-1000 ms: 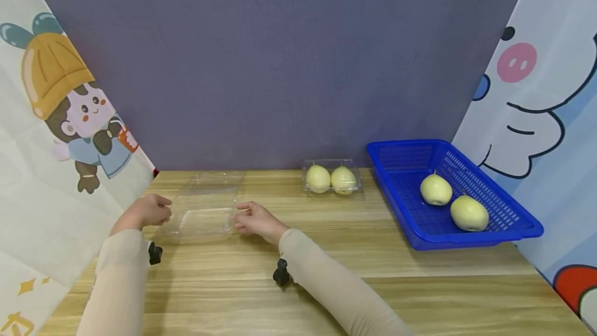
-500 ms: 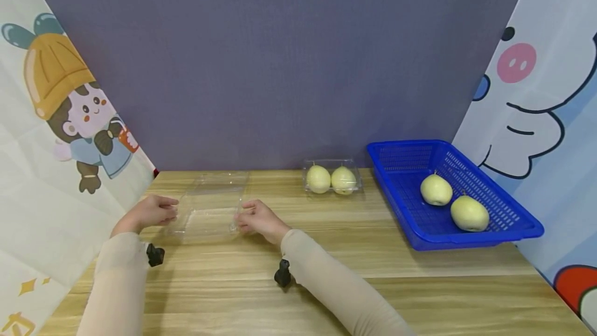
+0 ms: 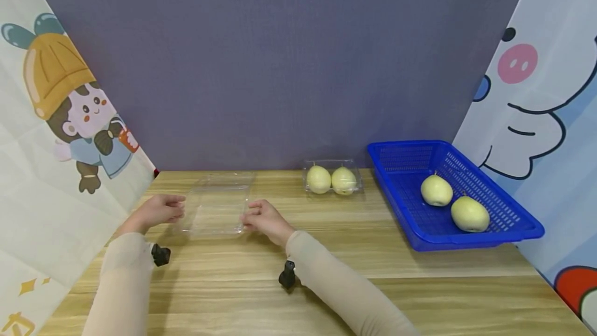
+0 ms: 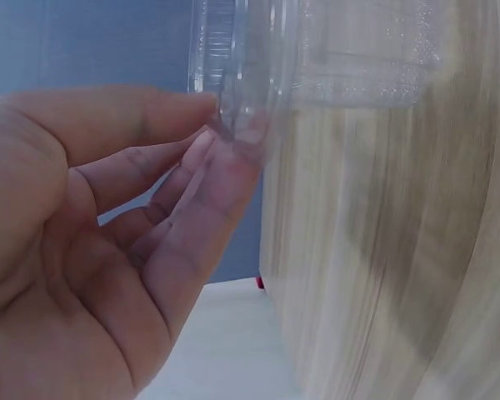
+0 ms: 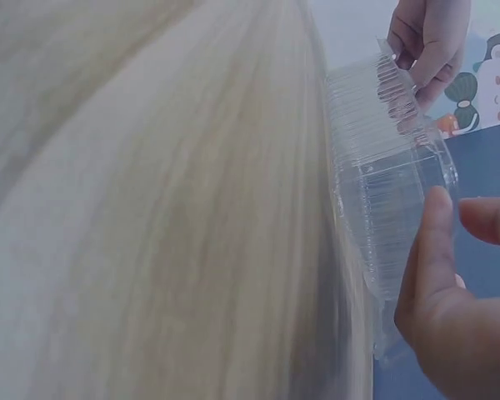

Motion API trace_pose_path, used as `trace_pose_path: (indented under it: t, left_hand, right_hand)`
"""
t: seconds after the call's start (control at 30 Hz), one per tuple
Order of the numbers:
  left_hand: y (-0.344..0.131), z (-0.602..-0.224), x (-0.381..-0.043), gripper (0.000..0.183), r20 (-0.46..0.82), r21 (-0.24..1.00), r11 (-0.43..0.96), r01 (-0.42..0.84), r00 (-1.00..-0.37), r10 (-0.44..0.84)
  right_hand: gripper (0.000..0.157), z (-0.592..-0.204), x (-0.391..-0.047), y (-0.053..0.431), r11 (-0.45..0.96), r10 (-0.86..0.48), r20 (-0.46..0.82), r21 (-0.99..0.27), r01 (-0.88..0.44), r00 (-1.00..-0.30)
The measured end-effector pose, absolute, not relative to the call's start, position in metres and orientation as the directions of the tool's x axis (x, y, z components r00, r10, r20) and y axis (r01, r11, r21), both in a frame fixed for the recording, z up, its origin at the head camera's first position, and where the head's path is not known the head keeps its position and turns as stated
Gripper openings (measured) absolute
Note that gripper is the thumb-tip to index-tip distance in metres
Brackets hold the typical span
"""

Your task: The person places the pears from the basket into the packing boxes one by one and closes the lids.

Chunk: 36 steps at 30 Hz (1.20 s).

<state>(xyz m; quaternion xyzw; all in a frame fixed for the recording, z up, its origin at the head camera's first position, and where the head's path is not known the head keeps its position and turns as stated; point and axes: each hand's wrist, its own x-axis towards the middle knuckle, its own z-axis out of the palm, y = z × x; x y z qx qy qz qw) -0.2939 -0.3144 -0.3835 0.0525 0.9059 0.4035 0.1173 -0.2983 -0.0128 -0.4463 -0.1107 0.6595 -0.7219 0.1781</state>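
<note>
A clear plastic clamshell box (image 3: 218, 218) lies opened out on the left side of the table, its lid (image 3: 225, 180) folded back towards the dark panel. At its left edge, my left hand (image 3: 160, 210) pinches the rim between thumb and fingers, seen close in the left wrist view. My right hand (image 3: 267, 220) holds the opposite edge. In the right wrist view, index finger and thumb stand on either side of the box's ribbed wall (image 5: 383, 183), a small gap showing between their tips.
Farther back, a second clear box (image 3: 355, 174) holds two yellow pears (image 3: 318, 179). To the right stands a blue plastic basket (image 3: 401, 222) with two more pears (image 3: 470, 214) inside. A dark panel (image 3: 280, 66) bounds the table's (image 3: 261, 294) rear; printed curtains flank both sides.
Both hands and the clamshell box have shifted a little to the right together. The basket, the pears and the second box have stayed in place.
</note>
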Motion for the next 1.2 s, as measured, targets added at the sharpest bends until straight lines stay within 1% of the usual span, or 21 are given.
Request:
trace_pose_path:
  t: [0.17, 0.43, 0.77, 1.2]
  left_hand:
    - [-0.310, -0.385, -0.294, 0.053, -0.160, 0.756, 0.655, 0.015, -0.965, 0.207]
    - [-0.306, -0.384, -0.293, 0.057, -0.139, 0.755, 0.654, 0.047, -0.963, 0.230]
    - [-0.298, -0.388, -0.292, 0.058, -0.140, 0.786, 0.616, 0.046, -0.958, 0.250]
    - [-0.287, -0.390, -0.295, 0.060, -0.144, 0.779, 0.624, 0.050, -0.956, 0.257]
  right_hand:
    - [0.051, -0.444, -0.297, -0.006, -0.079, -0.389, -0.080, -0.990, 0.120, -0.918]
    - [0.048, -0.443, -0.298, 0.000, -0.105, -0.383, -0.072, -0.987, 0.121, -0.921]
    - [0.051, -0.443, -0.295, 0.011, -0.029, -0.394, -0.078, -0.995, 0.097, -0.916]
    - [0.054, -0.444, -0.297, 0.022, -0.046, -0.385, -0.071, -0.994, 0.096, -0.920]
